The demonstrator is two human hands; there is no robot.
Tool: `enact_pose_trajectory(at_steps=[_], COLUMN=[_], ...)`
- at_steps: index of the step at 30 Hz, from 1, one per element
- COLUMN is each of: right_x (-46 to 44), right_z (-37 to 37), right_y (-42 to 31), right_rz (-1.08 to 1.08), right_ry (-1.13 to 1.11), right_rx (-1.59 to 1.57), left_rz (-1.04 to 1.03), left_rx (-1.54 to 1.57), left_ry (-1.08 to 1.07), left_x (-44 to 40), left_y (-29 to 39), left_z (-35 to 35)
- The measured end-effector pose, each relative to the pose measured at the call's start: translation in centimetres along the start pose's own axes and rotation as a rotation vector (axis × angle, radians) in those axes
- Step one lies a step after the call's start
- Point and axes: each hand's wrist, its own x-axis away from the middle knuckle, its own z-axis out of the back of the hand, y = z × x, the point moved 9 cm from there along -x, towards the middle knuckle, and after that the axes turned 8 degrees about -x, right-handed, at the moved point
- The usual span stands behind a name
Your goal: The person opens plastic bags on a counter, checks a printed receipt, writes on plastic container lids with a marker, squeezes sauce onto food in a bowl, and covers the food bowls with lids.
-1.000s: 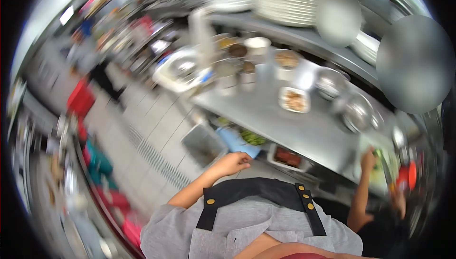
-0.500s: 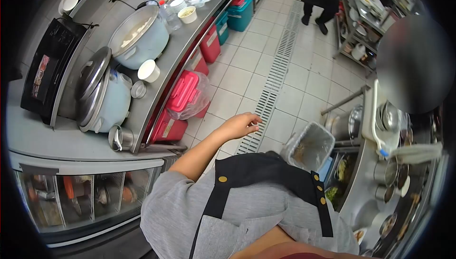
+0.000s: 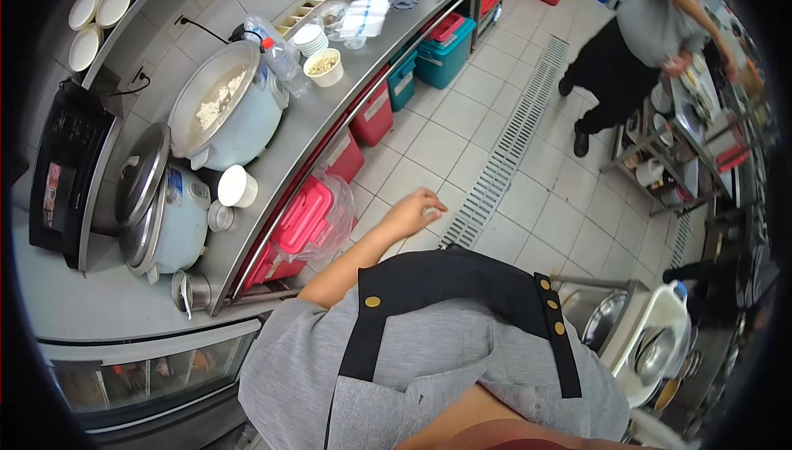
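My left hand (image 3: 415,212) hangs in the air over the tiled floor, in front of my black apron (image 3: 462,273). Its fingers are loosely bent with a gap by the thumb, and nothing is in them. Nearest to it is a red lidded box (image 3: 305,217) in a clear plastic bag, under the left counter, apart from the hand. My right hand is out of view.
On the left steel counter (image 3: 276,116) stand a large pot (image 3: 235,112) with white pieces, a lidded pot (image 3: 183,223), a white cup (image 3: 238,187) and a filled tub (image 3: 323,67). A person (image 3: 652,29) stands ahead right, beside a floor drain (image 3: 516,145). A white basin (image 3: 656,334) is at right.
The view has moved forward along the aisle. The person ahead now appears larger and farther right. The lined bin at right has left the view. My left hand stays empty.
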Motion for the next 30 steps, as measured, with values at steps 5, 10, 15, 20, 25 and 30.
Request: enact_pose_trajectory(at_steps=[5, 10, 15, 20, 25, 30], right_x=[-10.1, -21.0, -28.5, -37.2, -43.4, -46.7], right_z=[5.4, 5.8, 2.6, 0.7, 1.9, 2.7], right_y=[-16.9, -31.9, -43.7, -49.6, -61.4, -77.3], right_rz=[0.149, 0.250, 0.258, 0.171, 0.296, 0.089], right_ry=[0.042, 0.145, 0.057, -0.097, 0.006, -0.128], right_rx=[-0.057, 0.049, 0.020, 0.120, 0.121, -0.339], left_rz=[0.200, 0.382, 0.352, 0.275, 0.197, 0.272], left_rx=[0.026, 0.268, 0.337, 0.265, 0.159, 0.263], left_ry=[0.270, 0.415, 0.439, 0.392, 0.317, 0.314], left_x=[-8.7, -16.5, -29.7, -45.8, -58.7, -70.1], left_y=[-7.5, -19.1, -26.6, -29.5, -30.1, -33.6], left_z=[9.9, 12.1, 14.7, 20.6, 26.2, 29.7])
